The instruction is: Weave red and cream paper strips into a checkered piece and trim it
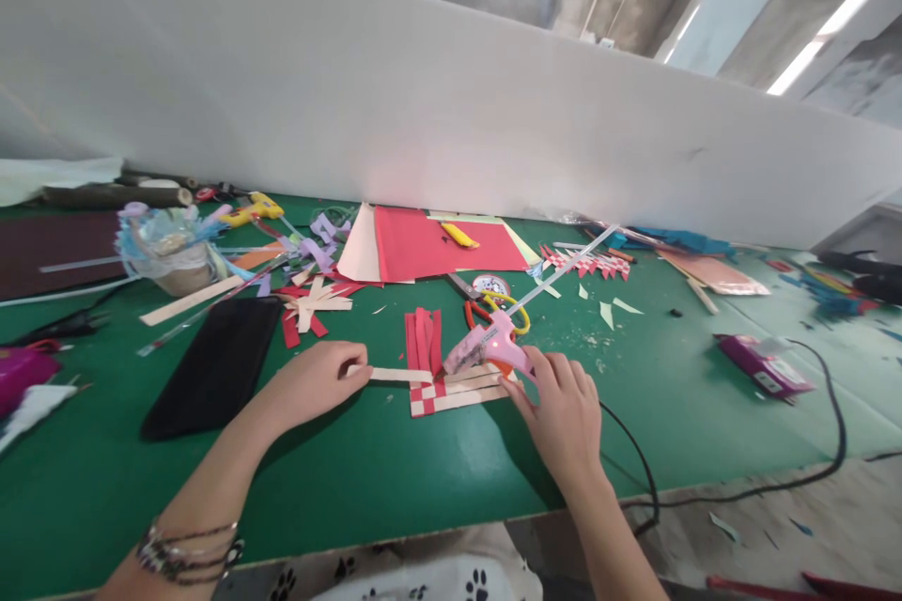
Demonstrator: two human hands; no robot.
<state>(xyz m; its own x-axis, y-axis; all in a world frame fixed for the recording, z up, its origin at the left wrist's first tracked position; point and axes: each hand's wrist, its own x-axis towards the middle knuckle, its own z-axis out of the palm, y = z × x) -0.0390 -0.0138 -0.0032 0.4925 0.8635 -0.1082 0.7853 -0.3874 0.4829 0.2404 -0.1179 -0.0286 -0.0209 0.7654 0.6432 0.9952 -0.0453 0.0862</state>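
Note:
My left hand [317,380] pinches the left end of a cream paper strip [398,376], whose other end reaches the weave. In my right hand [564,404] is a pink hot glue gun [486,346], a clear glue stick poking from its back. Its nozzle points down at the corner of the woven paper piece [427,406], close to the strip's right end; whether it touches cannot be told. Red strips [423,338] run away from me from the weave, and cream strips [472,387] run right, partly under the gun and my fingers.
Scissors [520,312] lie behind the glue gun. A dark phone [215,366] is at left, with loose cream strips [314,302] beyond it. Red paper [451,249] lies by the white partition [423,94]. A black cord [645,460] crosses the table's front edge.

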